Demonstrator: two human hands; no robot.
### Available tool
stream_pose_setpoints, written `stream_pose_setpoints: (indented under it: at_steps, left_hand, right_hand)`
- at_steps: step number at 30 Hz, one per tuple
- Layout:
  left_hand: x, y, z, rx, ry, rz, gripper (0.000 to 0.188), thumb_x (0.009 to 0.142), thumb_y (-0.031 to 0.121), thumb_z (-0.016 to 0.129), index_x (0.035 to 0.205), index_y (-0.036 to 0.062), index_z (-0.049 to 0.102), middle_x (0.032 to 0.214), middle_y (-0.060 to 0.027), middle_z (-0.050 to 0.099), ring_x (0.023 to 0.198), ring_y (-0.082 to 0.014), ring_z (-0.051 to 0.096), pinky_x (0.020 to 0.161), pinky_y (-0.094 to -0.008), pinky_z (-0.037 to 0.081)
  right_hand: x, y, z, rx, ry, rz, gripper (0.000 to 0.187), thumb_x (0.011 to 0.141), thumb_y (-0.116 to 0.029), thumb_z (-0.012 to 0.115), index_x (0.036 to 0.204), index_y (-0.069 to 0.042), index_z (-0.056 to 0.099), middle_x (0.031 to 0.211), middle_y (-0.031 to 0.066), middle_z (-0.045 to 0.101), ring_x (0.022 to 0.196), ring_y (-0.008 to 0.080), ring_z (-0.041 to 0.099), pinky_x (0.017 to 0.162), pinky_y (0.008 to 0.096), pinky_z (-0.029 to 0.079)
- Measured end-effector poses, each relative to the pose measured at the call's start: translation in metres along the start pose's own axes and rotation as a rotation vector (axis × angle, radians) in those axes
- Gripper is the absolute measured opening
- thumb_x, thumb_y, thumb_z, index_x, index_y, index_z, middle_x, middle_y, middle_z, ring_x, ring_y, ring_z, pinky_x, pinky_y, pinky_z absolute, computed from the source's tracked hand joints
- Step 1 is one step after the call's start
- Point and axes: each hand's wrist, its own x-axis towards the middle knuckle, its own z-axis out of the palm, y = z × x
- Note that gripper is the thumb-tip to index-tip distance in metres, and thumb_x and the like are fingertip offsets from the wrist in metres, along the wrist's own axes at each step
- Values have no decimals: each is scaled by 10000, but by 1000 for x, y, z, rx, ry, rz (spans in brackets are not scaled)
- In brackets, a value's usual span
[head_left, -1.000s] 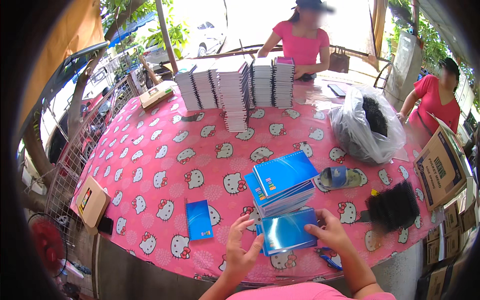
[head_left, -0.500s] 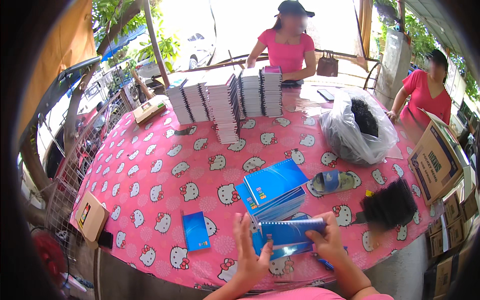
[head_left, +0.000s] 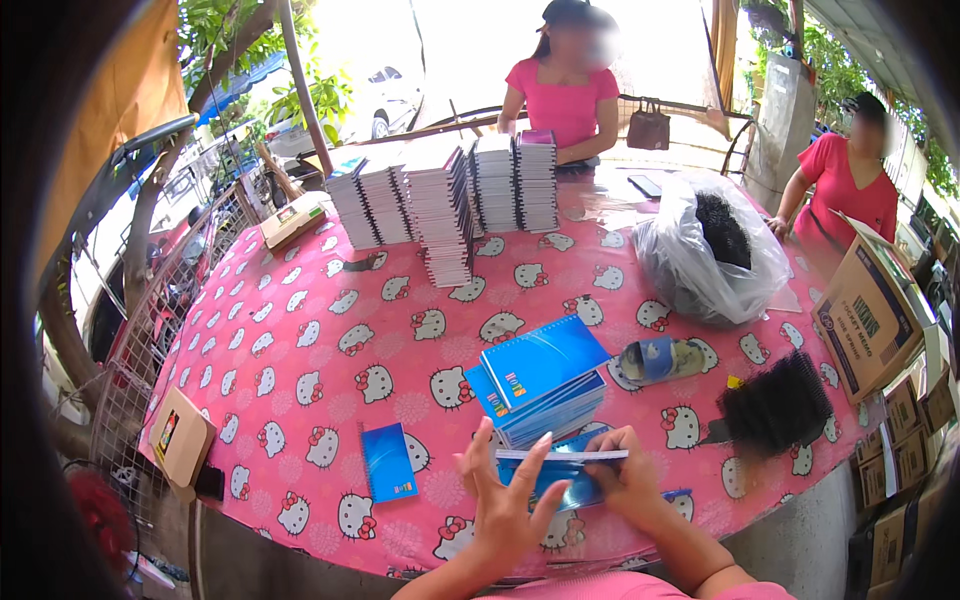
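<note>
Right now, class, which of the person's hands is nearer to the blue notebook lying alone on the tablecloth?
Left. The left hand is to the right of the lone notebook, apart from it; the right hand is farther right, holding another notebook.

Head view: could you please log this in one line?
right hand: grips notebook edge-on; left hand: open at its left; blue notebook stack: beyond

Bright daylight (head_left: 460, 60); pink-covered table (head_left: 300, 345); concrete pillar (head_left: 784, 125); wire fence (head_left: 160, 318).

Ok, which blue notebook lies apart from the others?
The blue notebook left of the left hand, flat on the pink tablecloth: it lies alone, while others are stacked or at the right hand.
</note>
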Motion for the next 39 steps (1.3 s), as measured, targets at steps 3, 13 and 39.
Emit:
stream_pose_setpoints:
  at_steps: [3,13,39]
  left_hand:
    - [12,-1,12,37,0,127,293,777,161,741,1061,143,667,1128,-101,584,1071,-263,527,1006,-511,281]
    - [22,-13,25,-194,16,153,145,705,157,781,836,154,718,803,44,668,761,-145,542,822,-349,344]
    - [29,-12,31,-197,33,110,187,684,218,809,830,124,740,778,9,650,757,-158,529,778,-341,343]
  right_hand:
    - [-3,-10,-1,-71,-18,-26,267,800,49,635,952,-39,434,925,148,584,859,251,592,738,326,476]
    - [-7,113,-181,-1252,543,254,197,754,-138,728,879,-36,614,908,143,568,939,332,563,776,422,471]
    - [8,-43,-54,-225,75,-177,229,726,-17,751,948,-48,701,868,73,637,700,123,588,602,233,449]
